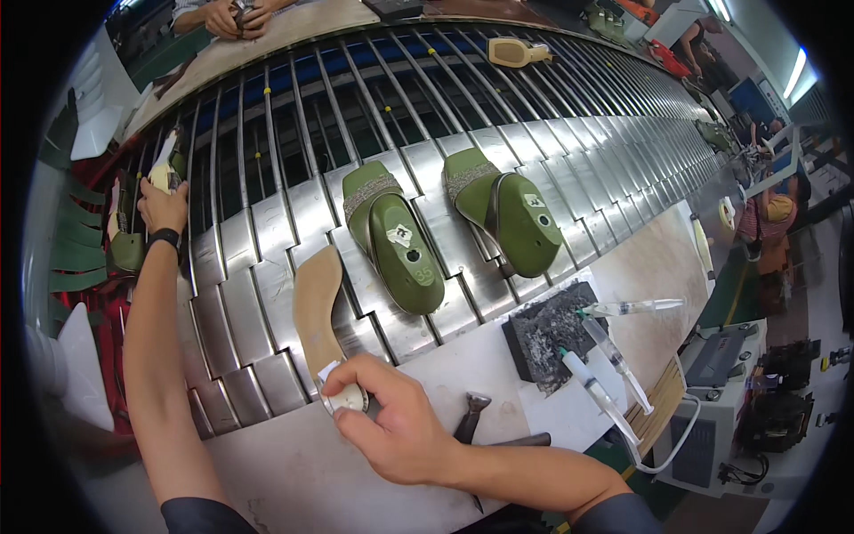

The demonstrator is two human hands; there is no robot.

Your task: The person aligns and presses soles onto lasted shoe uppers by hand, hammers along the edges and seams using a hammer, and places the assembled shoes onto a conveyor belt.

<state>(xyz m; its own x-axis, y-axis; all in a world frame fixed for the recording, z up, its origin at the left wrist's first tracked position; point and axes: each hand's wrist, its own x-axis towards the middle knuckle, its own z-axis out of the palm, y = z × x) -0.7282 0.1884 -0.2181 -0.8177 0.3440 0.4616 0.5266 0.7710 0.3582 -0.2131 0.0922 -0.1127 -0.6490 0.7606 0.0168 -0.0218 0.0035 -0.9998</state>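
Observation:
My right hand is closed on the heel end of a tan shoe sole, fingers pinching around the pale round heel. The sole's curved front reaches away over the metal slats. At the far left, my left hand is closed around a pale and green piece that looks like a shoe last with a sole; my fingers partly hide it. Two green shoe lasts with glittery bands, one left and one right, lie on the slats beyond my right hand. Another green last is beside my left forearm.
A slatted metal conveyor with rods crosses the view. Near me, a worktable holds a hammer, a dark block and several syringes. Another tan sole lies farther off. A person's hands work across.

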